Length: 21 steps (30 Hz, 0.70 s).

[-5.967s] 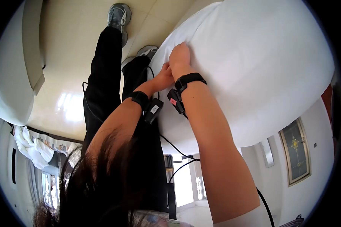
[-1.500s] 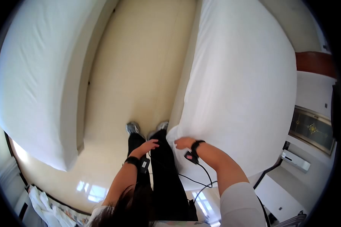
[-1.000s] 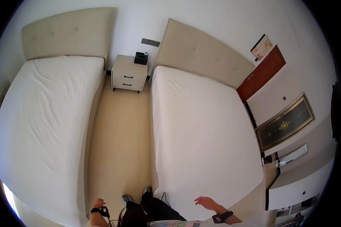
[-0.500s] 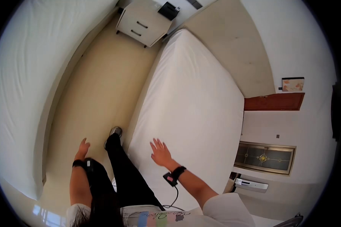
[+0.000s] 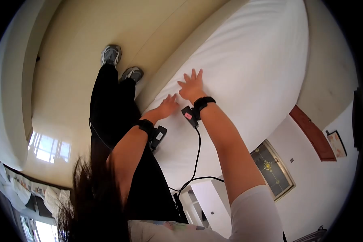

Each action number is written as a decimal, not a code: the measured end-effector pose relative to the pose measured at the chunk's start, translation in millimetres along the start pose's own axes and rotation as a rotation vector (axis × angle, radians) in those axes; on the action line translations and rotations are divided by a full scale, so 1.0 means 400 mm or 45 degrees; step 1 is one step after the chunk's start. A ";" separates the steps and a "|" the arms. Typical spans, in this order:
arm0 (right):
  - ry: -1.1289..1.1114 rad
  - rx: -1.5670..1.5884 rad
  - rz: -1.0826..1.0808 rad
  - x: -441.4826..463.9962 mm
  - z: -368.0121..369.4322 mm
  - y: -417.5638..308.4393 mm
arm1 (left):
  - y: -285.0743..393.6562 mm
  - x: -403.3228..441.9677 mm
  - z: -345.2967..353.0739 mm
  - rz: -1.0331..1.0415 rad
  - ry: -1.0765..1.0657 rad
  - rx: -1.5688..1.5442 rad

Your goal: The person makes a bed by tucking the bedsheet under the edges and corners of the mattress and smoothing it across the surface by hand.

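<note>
A bed with a white fitted sheet [image 5: 246, 76] fills the middle and right of the view. My right hand [image 5: 192, 86] is over the sheet near the bed's edge, fingers spread and holding nothing; it seems to rest on the fabric. Just left of it, my left hand [image 5: 168, 105] reaches to the same edge with its fingers stretched out, near or on the sheet. Black wrist straps hold small boxes, one by my left wrist [image 5: 159, 136] and one by my right wrist [image 5: 189, 116]. A black cable [image 5: 198, 157] runs down from the right box.
Tan floor [image 5: 72, 76] lies between this bed and another white-covered bed [image 5: 6, 101] at the left. My shoes [image 5: 111, 54] stand on that floor. A glass-panelled door [image 5: 270, 167] and a red-brown door [image 5: 312, 133] are at the right. Curtains [image 5: 24, 189] hang lower left.
My view has turned and dropped closer to the bed. My left hand has moved from above the floor to the bed's edge, beside my right hand. Both shoes now show.
</note>
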State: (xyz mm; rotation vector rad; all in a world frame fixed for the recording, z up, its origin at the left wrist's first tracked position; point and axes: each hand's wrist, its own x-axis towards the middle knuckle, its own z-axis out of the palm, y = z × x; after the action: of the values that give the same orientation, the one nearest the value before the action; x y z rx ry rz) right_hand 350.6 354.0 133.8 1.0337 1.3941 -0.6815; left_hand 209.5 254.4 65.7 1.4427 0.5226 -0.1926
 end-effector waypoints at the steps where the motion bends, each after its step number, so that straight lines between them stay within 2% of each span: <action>1: -0.043 0.033 0.018 0.009 0.005 0.002 | -0.009 -0.010 0.056 -0.025 -0.013 -0.021; 3: -0.082 0.027 -0.015 0.061 0.015 0.014 | -0.047 -0.024 0.148 0.153 0.384 0.173; 6: -0.163 0.005 -0.046 0.099 0.008 0.014 | -0.109 -0.063 0.199 0.070 0.441 0.219; 7: -0.185 0.018 -0.054 0.110 0.007 0.013 | -0.111 -0.078 0.180 -0.020 0.286 0.255; 8: -0.203 0.030 -0.057 0.119 0.006 0.012 | -0.109 -0.081 0.161 -0.028 0.282 0.256; 10: -0.123 -0.001 -0.096 0.108 0.028 -0.011 | -0.083 -0.099 0.115 -0.463 -0.168 -0.033; 12: -0.042 -0.025 -0.120 0.085 0.037 -0.052 | -0.091 -0.108 0.118 -0.450 -0.157 -0.127; 14: -0.204 -0.014 -0.363 0.056 0.036 -0.083 | -0.077 -0.103 0.099 -0.437 -0.140 -0.216; 17: -0.106 0.025 -0.349 0.077 0.073 -0.103 | -0.024 -0.091 0.043 -0.645 -0.079 -0.449; 21: -0.126 -0.031 -0.313 0.109 0.088 -0.136 | -0.120 -0.073 0.160 -0.487 0.176 -0.224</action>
State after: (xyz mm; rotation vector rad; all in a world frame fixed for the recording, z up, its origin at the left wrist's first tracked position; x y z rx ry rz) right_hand 323.0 307.4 77.3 0.8055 1.4522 -0.8818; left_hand 177.8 180.4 38.7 1.1805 0.9069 -0.3434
